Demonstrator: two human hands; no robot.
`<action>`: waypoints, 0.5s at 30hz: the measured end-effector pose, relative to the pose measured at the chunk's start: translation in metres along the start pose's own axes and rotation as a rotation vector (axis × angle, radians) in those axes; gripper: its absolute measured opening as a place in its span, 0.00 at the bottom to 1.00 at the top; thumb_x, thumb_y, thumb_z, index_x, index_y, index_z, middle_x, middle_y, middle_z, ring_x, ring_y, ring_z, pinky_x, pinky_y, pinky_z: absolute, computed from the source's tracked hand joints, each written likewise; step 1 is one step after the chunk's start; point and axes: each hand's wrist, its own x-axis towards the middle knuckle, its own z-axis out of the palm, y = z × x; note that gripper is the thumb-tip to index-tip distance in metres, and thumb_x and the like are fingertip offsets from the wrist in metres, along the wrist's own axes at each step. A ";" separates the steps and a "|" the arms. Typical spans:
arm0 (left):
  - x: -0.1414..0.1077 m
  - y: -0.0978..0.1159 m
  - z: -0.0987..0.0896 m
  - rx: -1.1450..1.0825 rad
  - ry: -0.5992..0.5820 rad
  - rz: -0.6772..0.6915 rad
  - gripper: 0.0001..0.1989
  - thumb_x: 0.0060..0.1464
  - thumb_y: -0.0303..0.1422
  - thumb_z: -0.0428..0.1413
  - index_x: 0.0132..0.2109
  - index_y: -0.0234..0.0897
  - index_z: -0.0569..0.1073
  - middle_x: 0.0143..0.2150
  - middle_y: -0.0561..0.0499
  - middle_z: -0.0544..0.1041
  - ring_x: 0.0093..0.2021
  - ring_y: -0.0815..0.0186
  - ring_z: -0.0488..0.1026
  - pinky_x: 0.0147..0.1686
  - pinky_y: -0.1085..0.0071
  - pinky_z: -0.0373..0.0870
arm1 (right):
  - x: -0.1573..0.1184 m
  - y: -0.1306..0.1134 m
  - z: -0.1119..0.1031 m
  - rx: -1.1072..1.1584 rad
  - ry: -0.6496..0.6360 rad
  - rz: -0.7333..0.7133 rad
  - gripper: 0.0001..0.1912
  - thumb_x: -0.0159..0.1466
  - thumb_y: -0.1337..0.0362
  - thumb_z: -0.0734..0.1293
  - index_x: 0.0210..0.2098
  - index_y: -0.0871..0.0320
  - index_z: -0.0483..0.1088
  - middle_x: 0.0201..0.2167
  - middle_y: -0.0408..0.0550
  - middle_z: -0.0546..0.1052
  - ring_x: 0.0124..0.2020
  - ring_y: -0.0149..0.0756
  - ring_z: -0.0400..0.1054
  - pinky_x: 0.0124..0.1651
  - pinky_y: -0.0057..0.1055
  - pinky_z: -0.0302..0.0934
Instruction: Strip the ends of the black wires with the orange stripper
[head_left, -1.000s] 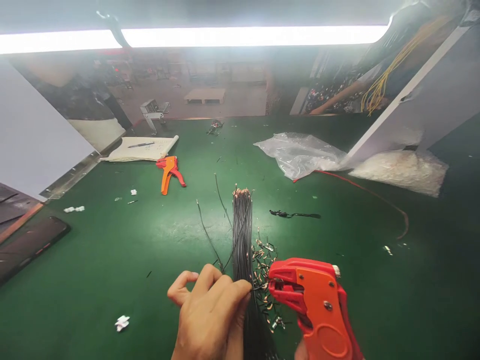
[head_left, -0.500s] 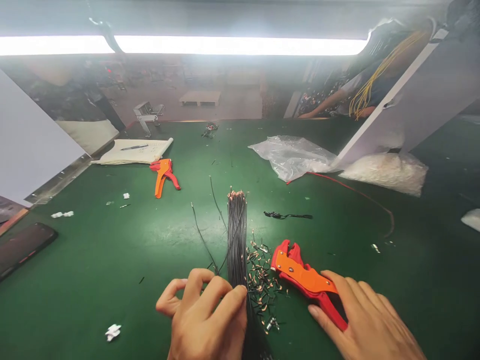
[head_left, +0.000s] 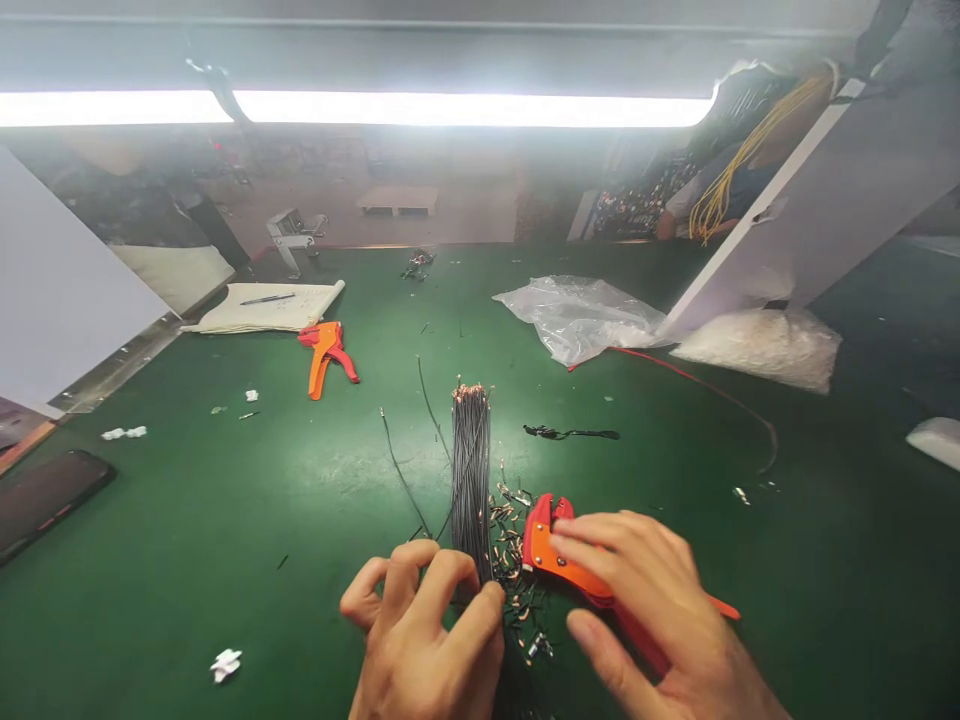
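A bundle of black wires (head_left: 470,470) with bare copper ends lies lengthwise on the green table. My left hand (head_left: 431,630) bends over its near part, fingers curled and closed on black wire at the right edge; the fingertips are partly hidden. Two loose black wires, one of them a bent strand (head_left: 401,465), stick out left of the bundle. To the right, a red and orange wire stripper (head_left: 574,570) lies on the table. Above its handles hovers my right hand (head_left: 652,590), thumb and fingers apart, covering part of the tool.
Wire scraps (head_left: 514,545) are scattered right of the bundle. A second wire stripper (head_left: 325,355) lies near a notebook (head_left: 277,305) with a pen. Plastic bags (head_left: 581,310), a dark phone-like object (head_left: 49,500) and a black cable piece (head_left: 570,433) lie around. People are visible behind the table.
My right hand has moved left and come up over the wire stripper, its fingers loosened from the handles. The stripper has shifted slightly left. My left hand remains at the bundle.
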 end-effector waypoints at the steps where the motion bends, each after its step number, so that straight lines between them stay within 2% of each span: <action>1: -0.001 0.001 0.001 0.002 0.011 0.008 0.10 0.60 0.27 0.56 0.33 0.44 0.78 0.30 0.54 0.78 0.39 0.60 0.68 0.42 0.57 0.50 | 0.004 -0.004 0.003 0.122 0.004 -0.033 0.15 0.66 0.66 0.64 0.53 0.58 0.68 0.46 0.48 0.79 0.49 0.42 0.69 0.59 0.43 0.50; 2: -0.001 0.002 0.002 0.009 0.021 0.018 0.10 0.60 0.26 0.56 0.33 0.44 0.78 0.29 0.54 0.78 0.39 0.60 0.68 0.42 0.57 0.50 | 0.007 -0.008 0.007 0.204 0.010 -0.038 0.14 0.65 0.69 0.64 0.50 0.56 0.69 0.42 0.44 0.80 0.47 0.40 0.70 0.60 0.43 0.48; 4: -0.002 0.004 0.005 0.027 0.032 0.045 0.10 0.58 0.24 0.56 0.32 0.44 0.77 0.29 0.55 0.78 0.39 0.60 0.68 0.41 0.58 0.50 | 0.010 -0.014 0.016 0.315 0.126 -0.009 0.11 0.63 0.74 0.62 0.39 0.55 0.72 0.30 0.38 0.79 0.40 0.37 0.71 0.59 0.43 0.48; 6: -0.003 0.006 0.006 0.035 0.037 0.077 0.11 0.59 0.23 0.55 0.33 0.43 0.77 0.28 0.55 0.78 0.38 0.61 0.68 0.41 0.58 0.51 | 0.009 -0.016 0.023 0.321 0.110 -0.008 0.11 0.62 0.76 0.62 0.35 0.56 0.71 0.26 0.38 0.77 0.34 0.35 0.70 0.55 0.42 0.52; 10: -0.006 0.009 0.007 0.037 0.033 0.105 0.12 0.61 0.23 0.53 0.32 0.41 0.76 0.26 0.56 0.77 0.37 0.63 0.70 0.41 0.59 0.51 | 0.005 -0.015 0.026 0.272 0.032 -0.009 0.10 0.61 0.77 0.62 0.35 0.57 0.70 0.26 0.41 0.75 0.30 0.35 0.67 0.46 0.39 0.58; 15: -0.009 0.011 0.009 0.056 0.022 0.111 0.11 0.60 0.22 0.54 0.32 0.40 0.75 0.25 0.57 0.76 0.36 0.64 0.70 0.41 0.60 0.51 | 0.000 -0.014 0.028 0.255 0.038 -0.022 0.10 0.60 0.77 0.61 0.34 0.57 0.67 0.27 0.43 0.75 0.31 0.36 0.67 0.46 0.41 0.59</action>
